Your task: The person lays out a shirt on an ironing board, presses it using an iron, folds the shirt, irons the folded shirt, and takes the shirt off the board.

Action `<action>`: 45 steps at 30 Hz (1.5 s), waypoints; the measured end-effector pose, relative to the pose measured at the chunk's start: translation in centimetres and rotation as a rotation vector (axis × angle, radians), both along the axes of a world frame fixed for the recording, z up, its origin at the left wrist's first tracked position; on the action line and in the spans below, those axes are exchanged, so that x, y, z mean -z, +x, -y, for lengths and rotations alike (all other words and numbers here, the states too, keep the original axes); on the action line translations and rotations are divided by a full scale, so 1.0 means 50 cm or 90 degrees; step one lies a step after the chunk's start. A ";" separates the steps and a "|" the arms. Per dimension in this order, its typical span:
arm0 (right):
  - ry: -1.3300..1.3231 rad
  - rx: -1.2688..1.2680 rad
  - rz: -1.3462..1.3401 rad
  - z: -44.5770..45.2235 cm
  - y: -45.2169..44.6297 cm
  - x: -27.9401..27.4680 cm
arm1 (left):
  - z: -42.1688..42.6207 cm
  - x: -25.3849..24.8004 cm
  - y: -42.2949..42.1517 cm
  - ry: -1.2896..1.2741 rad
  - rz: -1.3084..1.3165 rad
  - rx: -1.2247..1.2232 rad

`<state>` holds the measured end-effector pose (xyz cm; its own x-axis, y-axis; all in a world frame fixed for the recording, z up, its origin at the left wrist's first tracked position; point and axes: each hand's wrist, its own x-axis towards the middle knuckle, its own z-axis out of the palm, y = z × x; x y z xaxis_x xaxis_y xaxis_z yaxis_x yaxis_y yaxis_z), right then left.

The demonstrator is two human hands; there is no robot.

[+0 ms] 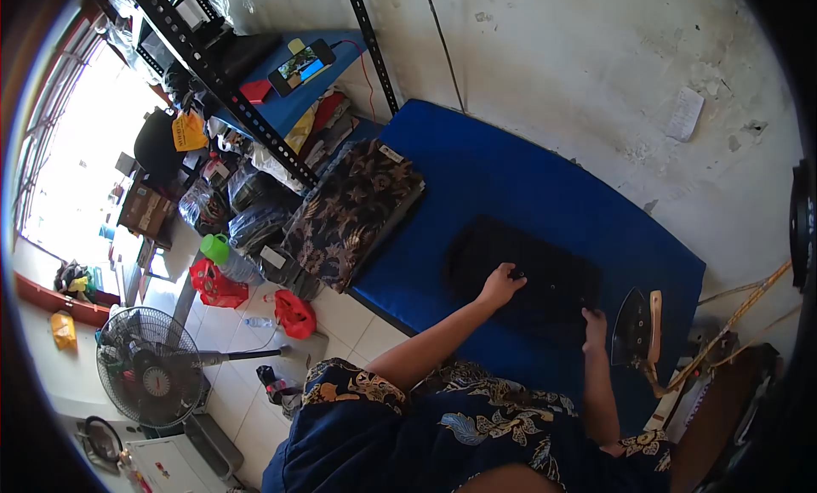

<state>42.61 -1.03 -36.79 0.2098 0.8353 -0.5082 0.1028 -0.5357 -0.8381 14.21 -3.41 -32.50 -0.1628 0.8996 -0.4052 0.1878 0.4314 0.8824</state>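
Observation:
A black folded garment (532,267) lies on the blue padded table (511,170). My left hand (502,284) is on the garment's near middle part, fingers bent and pinched at its cloth by a small button. At the garment's right end my right hand (594,327) holds the edge between thumb and fingers. To the right of that hand an iron (631,327) with a wooden handle (654,323) rests on the table. Left of the garment is a stack of folded patterned cloth (362,208).
A metal shelf (298,110) with a lit phone (302,68) stands at the back left. Bagged clothes (255,212), red bags (294,314) and a fan (149,365) are at the left. The iron's wrapped cord (723,336) runs off right. A wall (579,68) borders the table.

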 end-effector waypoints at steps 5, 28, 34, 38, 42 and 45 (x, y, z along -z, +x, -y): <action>0.177 -0.154 -0.164 -0.037 -0.146 -0.352 | -0.050 0.033 0.000 -0.098 0.055 -0.135; 0.451 -0.617 0.512 0.172 -0.174 -0.183 | -0.056 0.009 -0.010 0.256 -0.398 0.146; 0.389 -0.340 0.574 0.061 -0.130 -0.097 | -0.050 0.024 0.000 0.407 -0.681 0.305; 0.453 -0.260 0.571 -0.070 -0.117 -0.093 | -0.146 0.005 0.005 0.367 -0.614 0.263; 0.452 -0.245 0.582 -0.210 -0.121 -0.103 | -0.276 0.004 0.017 0.386 -0.567 0.221; 0.485 -0.282 0.624 -0.293 -0.138 -0.105 | -0.349 -0.012 0.030 0.469 -0.562 0.269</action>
<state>35.69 13.62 -31.53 -0.1438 0.9356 0.3225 0.8798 0.2701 -0.3912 15.73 14.04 -31.88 0.2363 0.9161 0.3240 0.8498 -0.3566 0.3883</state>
